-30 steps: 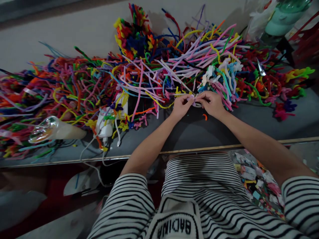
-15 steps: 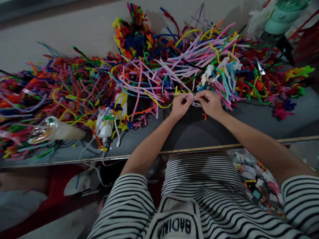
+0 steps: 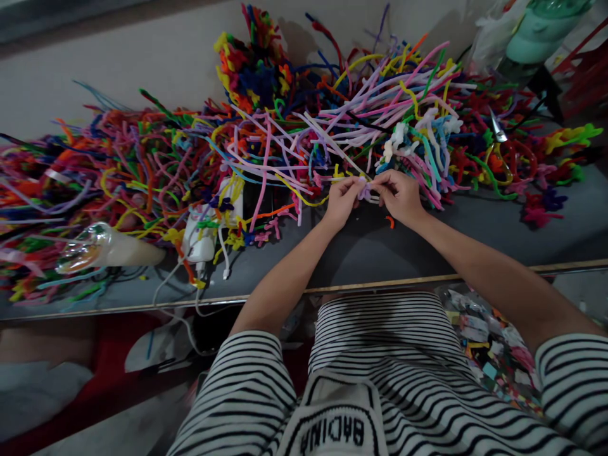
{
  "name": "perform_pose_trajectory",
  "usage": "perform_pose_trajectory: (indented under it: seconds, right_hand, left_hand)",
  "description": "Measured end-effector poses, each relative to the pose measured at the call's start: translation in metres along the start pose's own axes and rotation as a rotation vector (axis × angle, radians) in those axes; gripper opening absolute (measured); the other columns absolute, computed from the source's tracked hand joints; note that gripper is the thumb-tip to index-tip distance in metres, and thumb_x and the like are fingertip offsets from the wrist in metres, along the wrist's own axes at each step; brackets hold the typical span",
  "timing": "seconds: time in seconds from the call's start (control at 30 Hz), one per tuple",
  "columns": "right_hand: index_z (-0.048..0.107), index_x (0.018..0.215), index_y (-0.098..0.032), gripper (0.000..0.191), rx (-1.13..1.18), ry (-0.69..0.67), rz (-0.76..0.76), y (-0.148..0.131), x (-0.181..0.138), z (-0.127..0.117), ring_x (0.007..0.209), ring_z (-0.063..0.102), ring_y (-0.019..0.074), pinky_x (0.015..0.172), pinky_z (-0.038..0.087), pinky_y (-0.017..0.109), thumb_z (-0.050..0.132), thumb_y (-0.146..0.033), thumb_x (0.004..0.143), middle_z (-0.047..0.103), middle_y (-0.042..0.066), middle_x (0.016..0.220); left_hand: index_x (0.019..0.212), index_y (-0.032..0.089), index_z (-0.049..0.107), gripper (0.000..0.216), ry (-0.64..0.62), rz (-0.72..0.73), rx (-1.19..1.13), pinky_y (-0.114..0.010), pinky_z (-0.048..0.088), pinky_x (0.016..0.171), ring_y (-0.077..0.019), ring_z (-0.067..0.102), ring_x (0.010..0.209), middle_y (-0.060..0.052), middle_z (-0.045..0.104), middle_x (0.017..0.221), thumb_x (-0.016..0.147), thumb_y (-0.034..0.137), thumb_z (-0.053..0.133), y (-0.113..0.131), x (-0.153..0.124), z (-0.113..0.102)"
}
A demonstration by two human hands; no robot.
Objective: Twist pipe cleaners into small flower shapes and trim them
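Note:
My left hand (image 3: 341, 201) and my right hand (image 3: 399, 196) meet over the dark table (image 3: 380, 253), both pinched on a small pale lilac pipe cleaner piece (image 3: 365, 189) held between the fingertips. Just beyond them lies a huge tangle of coloured pipe cleaners (image 3: 266, 139) in pink, yellow, blue, red and green. A tiny orange scrap (image 3: 390, 221) rests on the table below my right hand.
A clear plastic cup (image 3: 102, 248) lies on its side at the left. White chargers and cables (image 3: 202, 237) sit by the table's front edge. Scissors (image 3: 498, 136) rest in the pile at right. A green container (image 3: 541, 28) stands far right. Scraps litter the floor (image 3: 489, 354).
Both hands have stayed together and shifted slightly upward while working the lilac piece between the fingertips. Nothing else has moved.

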State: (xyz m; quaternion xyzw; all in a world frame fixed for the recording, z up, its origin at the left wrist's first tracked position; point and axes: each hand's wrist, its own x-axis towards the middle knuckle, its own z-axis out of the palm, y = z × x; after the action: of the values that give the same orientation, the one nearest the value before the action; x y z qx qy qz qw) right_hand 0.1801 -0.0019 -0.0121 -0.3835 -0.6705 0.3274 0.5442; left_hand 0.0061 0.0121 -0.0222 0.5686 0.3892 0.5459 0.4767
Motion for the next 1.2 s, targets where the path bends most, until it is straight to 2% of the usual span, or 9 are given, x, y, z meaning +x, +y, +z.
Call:
perform_pose_trajectory:
  seconds: [0.1, 0.2, 0.3, 0.43, 0.53, 0.73, 1.03, 1.2]
  right_hand:
    - [0.070, 0.089, -0.023, 0.039, 0.016, 0.040, -0.021, 0.000, 0.002, -0.001, 0.053, 0.059, 0.0114, 0.051, 0.047, 0.030, 0.071, -0.062, 0.089, 0.072, 0.003, 0.089]
    - [0.071, 0.091, -0.023, 0.041, 0.002, 0.067, -0.014, 0.001, 0.003, -0.003, 0.053, 0.060, 0.0113, 0.050, 0.047, 0.029, 0.071, -0.063, 0.089, 0.072, 0.003, 0.086]
    - [0.072, 0.090, -0.022, 0.044, 0.008, 0.032, 0.029, 0.001, 0.005, -0.004, 0.055, 0.060, 0.0115, 0.052, 0.048, 0.028, 0.075, -0.065, 0.084, 0.072, 0.002, 0.081]
    - [0.070, 0.086, -0.022, 0.051, 0.185, -0.029, 0.153, 0.002, 0.010, -0.006, 0.053, 0.058, 0.0109, 0.047, 0.047, 0.026, 0.074, -0.072, 0.080, 0.070, 0.002, 0.076]
    - [0.074, 0.095, -0.023, 0.053, 0.294, -0.066, 0.209, 0.003, 0.015, -0.008, 0.052, 0.059, 0.0107, 0.044, 0.044, 0.025, 0.078, -0.072, 0.076, 0.070, 0.001, 0.077]
    - [0.080, 0.099, -0.023, 0.048, 0.371, -0.227, 0.270, 0.003, 0.016, -0.011, 0.051, 0.056, 0.0088, 0.045, 0.043, 0.023, 0.086, -0.062, 0.072, 0.069, -0.002, 0.069]
    - [0.079, 0.079, -0.019, 0.042, 0.411, -0.175, 0.297, 0.003, 0.015, -0.012, 0.051, 0.051, 0.0067, 0.048, 0.040, 0.022, 0.093, -0.056, 0.064, 0.067, -0.001, 0.063]
    - [0.078, 0.082, -0.018, 0.041, 0.339, -0.173, 0.283, 0.003, 0.015, -0.012, 0.052, 0.049, 0.0072, 0.049, 0.041, 0.023, 0.090, -0.054, 0.069, 0.066, 0.000, 0.067]
  left_hand:
    - [0.092, 0.020, 0.072, 0.038, -0.030, -0.095, -0.078, -0.019, 0.040, 0.043, -0.0100, 0.059, 0.057, -0.001, 0.068, 0.073, 0.086, 0.058, 0.074, 0.000, 0.000, 0.000]
    - [0.104, 0.021, 0.071, 0.040, -0.051, -0.120, -0.056, -0.017, 0.042, 0.042, -0.0118, 0.067, 0.066, -0.003, 0.073, 0.085, 0.087, 0.058, 0.074, 0.003, -0.001, 0.002]
    - [0.098, 0.021, 0.069, 0.039, -0.021, -0.102, -0.008, -0.016, 0.043, 0.043, -0.0103, 0.065, 0.066, -0.001, 0.071, 0.083, 0.089, 0.059, 0.071, 0.005, -0.002, 0.002]
    - [0.090, 0.021, 0.070, 0.040, 0.005, -0.029, 0.002, -0.017, 0.041, 0.043, -0.0072, 0.057, 0.058, 0.001, 0.066, 0.073, 0.088, 0.061, 0.072, 0.004, 0.000, 0.001]
    - [0.089, 0.020, 0.072, 0.043, -0.033, 0.046, -0.003, -0.020, 0.039, 0.043, -0.0066, 0.053, 0.053, 0.001, 0.066, 0.070, 0.086, 0.063, 0.074, 0.003, 0.000, 0.001]
    - [0.081, 0.018, 0.072, 0.048, -0.103, 0.061, 0.002, -0.021, 0.044, 0.054, -0.0067, 0.055, 0.057, 0.001, 0.066, 0.067, 0.081, 0.066, 0.078, 0.010, -0.003, 0.003]
    - [0.076, 0.017, 0.071, 0.046, -0.186, -0.003, -0.022, -0.023, 0.039, 0.055, -0.0072, 0.051, 0.057, 0.001, 0.062, 0.064, 0.082, 0.063, 0.079, 0.009, -0.004, 0.004]
    - [0.074, 0.017, 0.070, 0.045, -0.187, -0.015, -0.022, -0.022, 0.040, 0.058, -0.0073, 0.053, 0.059, 0.001, 0.063, 0.065, 0.082, 0.061, 0.079, 0.009, -0.004, 0.005]
